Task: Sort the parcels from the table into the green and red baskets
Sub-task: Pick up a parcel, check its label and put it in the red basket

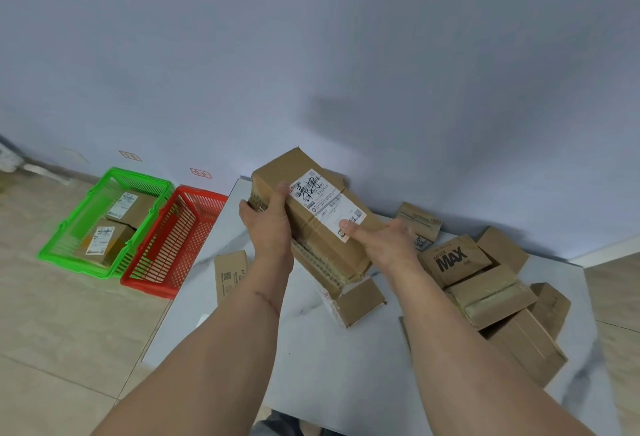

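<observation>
The wall (311,37) filled the upper view, with tiled floor (52,331) at the left. A white marbled table (311,349) stood against the wall, and a heap of brown boxes (502,297) lay on its right side, one marked MAX (452,257). On the floor left of the table sat a green basket (62,248) holding two labelled boxes (114,224), and touching it on the table side a red basket (207,200) with nothing visible inside. A long parcel (311,193) was held tilted above the table, its white label (327,205) facing up. The left hand (268,224) gripped its left edge, thumb on top and fingers curled round the side. The right hand (384,245) held its near right end, thumb pressed on the label.
</observation>
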